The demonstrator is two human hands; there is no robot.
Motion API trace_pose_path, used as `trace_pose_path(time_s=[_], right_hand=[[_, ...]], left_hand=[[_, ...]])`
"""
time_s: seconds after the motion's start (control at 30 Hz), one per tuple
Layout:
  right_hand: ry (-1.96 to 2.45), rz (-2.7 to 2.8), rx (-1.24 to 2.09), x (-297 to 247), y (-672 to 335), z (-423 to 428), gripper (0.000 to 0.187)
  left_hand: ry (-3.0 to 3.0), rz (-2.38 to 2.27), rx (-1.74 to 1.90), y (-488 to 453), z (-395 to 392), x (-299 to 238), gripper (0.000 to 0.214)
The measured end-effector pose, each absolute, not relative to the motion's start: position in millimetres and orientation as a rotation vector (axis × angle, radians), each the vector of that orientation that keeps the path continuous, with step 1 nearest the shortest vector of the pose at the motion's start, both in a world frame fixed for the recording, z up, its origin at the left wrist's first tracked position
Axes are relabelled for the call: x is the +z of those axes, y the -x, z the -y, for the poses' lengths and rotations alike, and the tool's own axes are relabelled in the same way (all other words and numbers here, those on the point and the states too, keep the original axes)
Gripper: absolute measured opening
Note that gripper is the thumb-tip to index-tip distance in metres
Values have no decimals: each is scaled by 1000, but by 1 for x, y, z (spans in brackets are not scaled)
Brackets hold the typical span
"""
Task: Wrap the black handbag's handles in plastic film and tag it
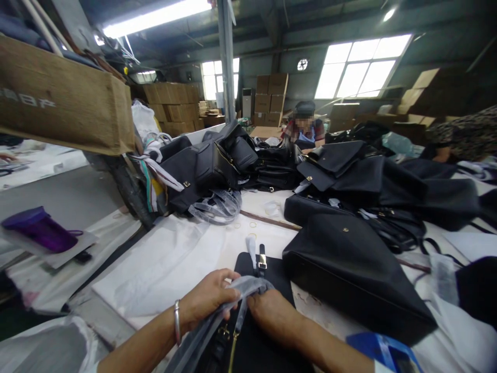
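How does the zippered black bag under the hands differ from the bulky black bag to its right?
The zippered black leathery bag shows a buckled strap; the bulky black leathery bag shows a small round gold fitting.
The zippered bag lies lower and flatter than the bulky bag.
A translucent plastic strip in the left hand crosses the zippered bag; no hand touches the bulky bag.
Both are black and smooth.

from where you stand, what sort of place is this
Probably a bag workshop or packing floor: black leather-like bags heaped on a white-topped table, stacked brown cardboard boxes behind.
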State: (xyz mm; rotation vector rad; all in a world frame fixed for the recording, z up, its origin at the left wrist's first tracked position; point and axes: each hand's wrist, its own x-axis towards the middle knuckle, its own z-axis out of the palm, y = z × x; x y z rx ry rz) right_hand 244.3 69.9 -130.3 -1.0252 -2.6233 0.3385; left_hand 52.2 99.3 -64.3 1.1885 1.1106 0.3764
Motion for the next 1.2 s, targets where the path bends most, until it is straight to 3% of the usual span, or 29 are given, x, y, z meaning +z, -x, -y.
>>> trace_pose_path(time_s=[0.2, 0.27, 0.37, 0.5, 0.57, 0.7, 0.87, 1.0, 1.1, 1.2], right_hand=[[1127, 2725, 283, -91, -253, -56, 18], [1245, 2622, 159, -78, -248, -52, 25], [1259, 2608, 74, -71, -235, -54, 50], [1335, 2676, 235, -74, -225, -67, 51], [1486, 2510, 330, -75, -233, -76, 50], [1697, 2214, 414, -81, -262, -98, 48], [1757, 2128, 419, -91, -275, -104, 43], [1682, 2087, 367, -61, -260, -68, 48], [1464, 1955, 876, -17, -235, -27, 40], [1090, 1718, 1555, 19, -207, 2, 55]], left_hand=[[-1159, -1111, 434, -53, -97, -63, 52], [-1147, -1093, 454, -55, -96, -63, 62], [-1131, -1046, 485, -60, -91, -60, 81], [-1112, -1037, 520, -53, -82, -49, 98], [-1106, -1019, 482, -36, -74, -45, 88], [-938, -826, 251, 14, -48, -47, 43], [-860, -872, 325, 62, -15, -44, 38], [-777, -959, 536, 54, -19, -13, 25], [-732, -861, 737, 13, -37, 25, 27], [-724, -691, 886, -47, -60, 58, 19]])
